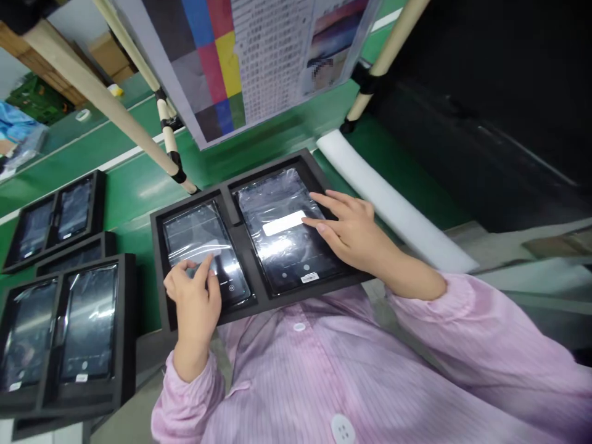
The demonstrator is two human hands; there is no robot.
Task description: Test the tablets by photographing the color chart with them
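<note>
A black foam tray (240, 203) lies on the green bench in front of me and holds two dark tablets wrapped in clear film. My left hand (194, 299) rests on the lower part of the left tablet (198, 237), fingers curled, thumb and forefinger pinched on its screen. My right hand (354, 231) lies on the right tablet (282, 231), fingers stretched out, fingertips touching the screen beside a bright reflection. Nothing is held in it.
More black trays with wrapped tablets (65, 333) are stacked at the left, another tray (55, 216) behind them. A colour test chart (259, 55) hangs on beige pipes (115, 111) above the bench. A white foam roll (393, 203) lies at the right, beside a dark machine.
</note>
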